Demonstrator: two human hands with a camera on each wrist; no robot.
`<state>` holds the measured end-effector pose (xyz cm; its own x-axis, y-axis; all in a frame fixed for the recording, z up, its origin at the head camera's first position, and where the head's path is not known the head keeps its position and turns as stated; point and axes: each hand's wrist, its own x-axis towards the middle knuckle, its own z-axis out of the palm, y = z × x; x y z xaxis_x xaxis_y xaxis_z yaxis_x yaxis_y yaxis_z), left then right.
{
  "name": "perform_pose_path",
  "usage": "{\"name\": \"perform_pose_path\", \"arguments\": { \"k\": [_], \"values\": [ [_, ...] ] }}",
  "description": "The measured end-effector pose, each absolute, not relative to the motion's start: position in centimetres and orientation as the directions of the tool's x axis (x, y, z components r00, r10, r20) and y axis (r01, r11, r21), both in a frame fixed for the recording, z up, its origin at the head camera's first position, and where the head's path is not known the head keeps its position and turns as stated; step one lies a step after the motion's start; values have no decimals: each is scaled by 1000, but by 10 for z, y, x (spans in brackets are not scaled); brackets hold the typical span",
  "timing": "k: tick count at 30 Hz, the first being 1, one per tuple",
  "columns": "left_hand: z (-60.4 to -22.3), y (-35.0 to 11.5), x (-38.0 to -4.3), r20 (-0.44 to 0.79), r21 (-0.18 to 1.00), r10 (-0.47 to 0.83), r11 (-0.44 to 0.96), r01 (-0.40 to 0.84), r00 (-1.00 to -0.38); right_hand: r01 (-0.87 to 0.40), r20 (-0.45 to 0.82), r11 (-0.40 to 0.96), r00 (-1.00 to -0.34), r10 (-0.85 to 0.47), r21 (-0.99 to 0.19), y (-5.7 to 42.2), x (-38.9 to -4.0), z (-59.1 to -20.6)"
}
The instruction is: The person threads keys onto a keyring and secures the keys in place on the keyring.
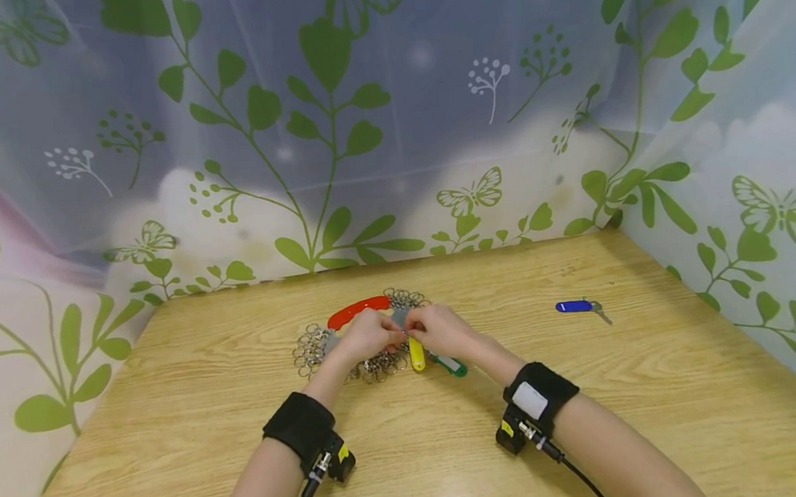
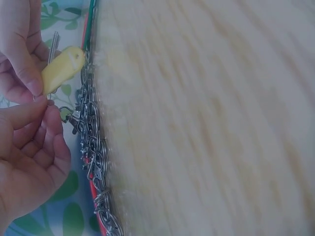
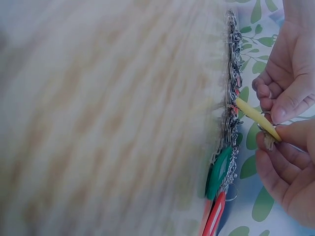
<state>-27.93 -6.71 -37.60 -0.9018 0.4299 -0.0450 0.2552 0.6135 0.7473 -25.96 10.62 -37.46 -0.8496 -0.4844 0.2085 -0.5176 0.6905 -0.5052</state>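
Pinching the yellow tag (image 1: 417, 355) and its ring (image 3: 266, 112), the grip of both hands (image 1: 365, 335) (image 1: 444, 331) half-hides the latter.

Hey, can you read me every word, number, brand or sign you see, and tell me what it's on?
None can be read in any view.
Blue tag: any writing is too small.
Green tag: pale label, too small to read.
Yellow tag: no writing can be made out.
White patch on the right wristband: nothing legible.
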Motion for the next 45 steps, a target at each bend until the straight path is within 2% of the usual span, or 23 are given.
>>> {"name": "perform_pose_path", "arguments": {
  "k": [18, 25, 35, 42, 45],
  "values": [
    [-379, -67, -275, -47, 710, 465, 638, 298, -884, -473, 171, 712, -873, -456, -519, 107, -261, -376],
    [-377, -66, -276, -38, 710, 440, 644, 286, -897, -460, 162, 707, -879, -449, -538, 106, -261, -376],
    [-375, -66, -277, -18, 717, 441, 631, 296, -897, -513, 198, 702, -853, -484, -494, 105, -261, -374],
    [-374, -65, -277, -39, 713, 428, 645, 275, -903, -593, 248, 692, -803, -542, -410, 107, -259, -372],
    [-375, -65, -277, -46, 709, 421, 653, 267, -906, -589, 246, 694, -806, -538, -414, 107, -260, -373]
  ]
}}
